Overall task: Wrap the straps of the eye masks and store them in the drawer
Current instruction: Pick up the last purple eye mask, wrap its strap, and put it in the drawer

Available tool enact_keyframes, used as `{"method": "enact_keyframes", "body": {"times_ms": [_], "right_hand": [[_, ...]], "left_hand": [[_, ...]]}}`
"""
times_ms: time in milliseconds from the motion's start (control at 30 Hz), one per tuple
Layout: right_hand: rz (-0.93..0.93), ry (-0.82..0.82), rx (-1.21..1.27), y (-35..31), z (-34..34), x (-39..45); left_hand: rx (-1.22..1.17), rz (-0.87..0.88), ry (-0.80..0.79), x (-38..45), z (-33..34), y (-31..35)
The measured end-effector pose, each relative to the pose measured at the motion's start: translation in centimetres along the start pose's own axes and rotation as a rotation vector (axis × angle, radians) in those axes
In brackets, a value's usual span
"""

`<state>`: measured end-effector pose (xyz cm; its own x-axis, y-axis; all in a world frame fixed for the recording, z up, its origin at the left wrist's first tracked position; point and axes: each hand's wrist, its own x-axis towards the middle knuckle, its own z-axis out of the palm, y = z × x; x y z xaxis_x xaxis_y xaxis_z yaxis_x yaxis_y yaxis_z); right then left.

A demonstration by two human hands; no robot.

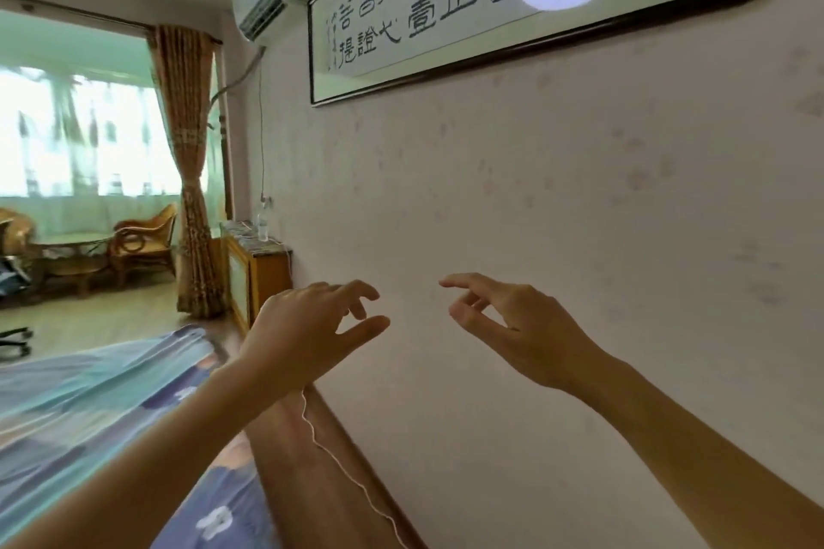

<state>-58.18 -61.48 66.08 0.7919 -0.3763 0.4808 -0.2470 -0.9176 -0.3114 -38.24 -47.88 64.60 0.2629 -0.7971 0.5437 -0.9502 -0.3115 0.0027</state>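
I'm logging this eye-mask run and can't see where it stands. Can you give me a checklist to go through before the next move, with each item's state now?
1. Left hand empty: ok, fingers apart, nothing held.
2. Right hand empty: ok, fingers loosely curled, nothing held.
3. Eye masks in view: not ok, none visible.
4. Drawer in view: not ok; only a distant cabinet shows, and no drawer can be made out on it.
5. Hands clear of the wall: cannot tell; both are raised in front of it.
6. White cord clear of the hands: cannot tell, it runs under the left wrist.
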Motion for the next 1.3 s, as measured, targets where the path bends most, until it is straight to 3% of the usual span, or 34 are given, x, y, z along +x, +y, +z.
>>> {"method": "enact_keyframes", "body": {"times_ms": [300,533,767,1000,1300], "right_hand": [[-0.181,-0.116,0.091,7.0,10.3,16.9],[-0.244,-0.130,0.119,11.6,13.2,29.2],[-0.406,-0.171,0.180,13.6,22.3,45.0],[-0.555,-0.240,0.233,16.7,30.9,62.4],[-0.780,-0.333,0.364,12.9,44.2,81.6]], "left_hand": [[0.147,-0.215,-0.066,7.4,7.1,-11.0],[0.160,-0.268,-0.041,15.1,11.6,-18.6],[0.228,-0.346,-0.051,23.0,16.2,-28.1],[0.355,-0.426,0.049,32.8,20.5,-39.6],[0.465,-0.582,0.008,38.1,25.4,-55.7]]}}
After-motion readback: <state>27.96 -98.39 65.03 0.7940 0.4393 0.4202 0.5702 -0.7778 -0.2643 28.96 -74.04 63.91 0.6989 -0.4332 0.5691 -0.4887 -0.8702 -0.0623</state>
